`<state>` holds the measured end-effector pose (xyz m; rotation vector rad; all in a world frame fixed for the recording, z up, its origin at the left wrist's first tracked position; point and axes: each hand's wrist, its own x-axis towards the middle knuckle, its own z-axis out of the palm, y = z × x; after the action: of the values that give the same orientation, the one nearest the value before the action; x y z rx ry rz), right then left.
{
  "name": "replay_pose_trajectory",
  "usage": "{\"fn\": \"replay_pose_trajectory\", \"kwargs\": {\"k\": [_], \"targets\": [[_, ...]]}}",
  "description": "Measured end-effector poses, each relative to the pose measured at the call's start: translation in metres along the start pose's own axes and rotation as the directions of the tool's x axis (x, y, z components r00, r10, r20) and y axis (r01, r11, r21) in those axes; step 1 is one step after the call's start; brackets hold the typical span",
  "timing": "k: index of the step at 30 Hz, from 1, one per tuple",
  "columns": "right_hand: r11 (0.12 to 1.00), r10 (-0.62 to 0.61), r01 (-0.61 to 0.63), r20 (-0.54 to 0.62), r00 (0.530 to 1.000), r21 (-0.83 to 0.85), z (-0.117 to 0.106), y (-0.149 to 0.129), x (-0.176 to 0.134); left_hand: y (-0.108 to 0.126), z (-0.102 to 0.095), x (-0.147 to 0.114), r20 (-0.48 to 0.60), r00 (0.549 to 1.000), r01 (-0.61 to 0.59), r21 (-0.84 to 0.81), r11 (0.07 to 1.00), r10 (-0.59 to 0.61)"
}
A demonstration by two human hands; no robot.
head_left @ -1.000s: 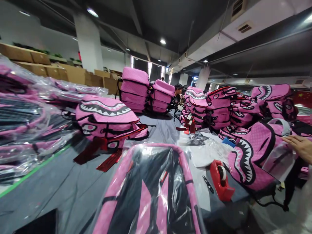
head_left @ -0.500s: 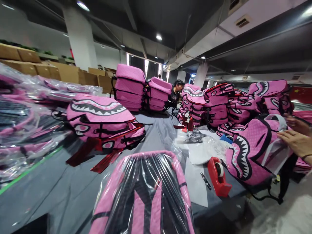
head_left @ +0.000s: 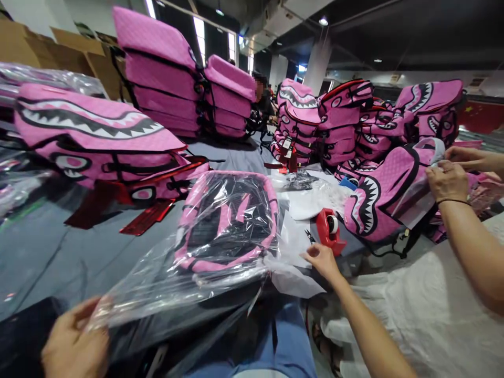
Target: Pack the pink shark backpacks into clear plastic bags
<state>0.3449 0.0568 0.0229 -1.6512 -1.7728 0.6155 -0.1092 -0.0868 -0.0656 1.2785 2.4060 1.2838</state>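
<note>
One-handed, pinches a gathered edge of clear plastic bag [head_left: 153, 296] in tightly closed left grip [head_left: 76, 338]. Has pink-trimmed backpack [head_left: 226, 226] inside that bag, lying on gray surface [head_left: 118, 262] between shark-mouthed backpack [head_left: 106, 131] and red tape dispenser [head_left: 329, 235]. Holds right grip [head_left: 323, 261], curled, just beside black snips [head_left: 310, 236]; cannot tell how far open, or whether gripping anything

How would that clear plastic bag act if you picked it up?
Probably floppy: the clear plastic bag crumples where the left hand grips it. Its shiny surface may be slippery. The pink-and-black backpack inside likely adds weight.
</note>
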Motion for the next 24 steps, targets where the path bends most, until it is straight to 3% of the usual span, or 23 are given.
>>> {"fn": "replay_pose_trajectory", "kwargs": {"k": [1,3,5,6,9,11,12,14,16,17,18,20,24], "targets": [[1.000,0.022,-0.022,0.034,0.999,0.006,-0.008,0.008,-0.009,-0.002,0.007,-0.015,0.125,0.989,0.081,-0.059,0.995,-0.073],[0.998,0.028,-0.035,0.109,0.994,0.061,-0.013,0.013,-0.037,0.010,0.026,-0.053,0.385,0.905,0.302,-0.277,0.912,-0.182],[0.996,-0.039,0.027,0.147,0.988,0.082,-0.007,0.005,-0.065,0.039,0.050,-0.085,0.561,0.821,0.402,-0.440,0.803,-0.104],[0.995,-0.088,0.081,0.155,0.984,0.051,-0.001,-0.002,-0.074,0.057,0.062,-0.095,0.599,0.800,0.377,-0.470,0.798,-0.025],[0.966,-0.167,0.190,0.138,0.976,-0.178,0.024,-0.021,-0.080,0.100,0.095,-0.100,0.572,0.762,0.001,-0.470,0.883,0.304],[0.939,-0.156,0.178,0.097,0.983,-0.293,0.040,-0.025,-0.071,0.116,0.110,-0.092,0.493,0.694,-0.326,-0.435,0.839,0.525],[0.934,-0.148,0.167,0.083,0.985,-0.314,0.046,-0.024,-0.065,0.122,0.114,-0.087,0.448,0.627,-0.505,-0.390,0.770,0.637],[0.936,-0.161,0.183,0.094,0.982,-0.300,0.054,-0.017,-0.055,0.137,0.118,-0.081,0.401,0.402,-0.813,-0.257,0.523,0.823],[0.939,-0.199,0.229,0.136,0.970,-0.257,0.056,-0.006,-0.050,0.158,0.119,-0.076,0.442,0.131,-0.959,-0.169,0.226,0.887],[0.939,-0.213,0.247,0.156,0.964,-0.241,0.056,0.000,-0.048,0.170,0.120,-0.074,0.479,0.018,-0.982,-0.155,0.105,0.878],[0.939,-0.221,0.258,0.175,0.959,-0.226,0.054,0.005,-0.047,0.183,0.121,-0.073,0.514,-0.066,-0.988,-0.156,0.017,0.856],[0.948,-0.216,0.257,0.212,0.953,-0.189,0.049,0.014,-0.044,0.204,0.129,-0.069,0.559,-0.171,-0.980,-0.184,-0.080,0.812],[0.968,-0.204,0.233,0.247,0.947,-0.097,0.038,0.026,-0.038,0.216,0.153,-0.064,0.568,-0.269,-0.957,-0.245,-0.152,0.778]]}}
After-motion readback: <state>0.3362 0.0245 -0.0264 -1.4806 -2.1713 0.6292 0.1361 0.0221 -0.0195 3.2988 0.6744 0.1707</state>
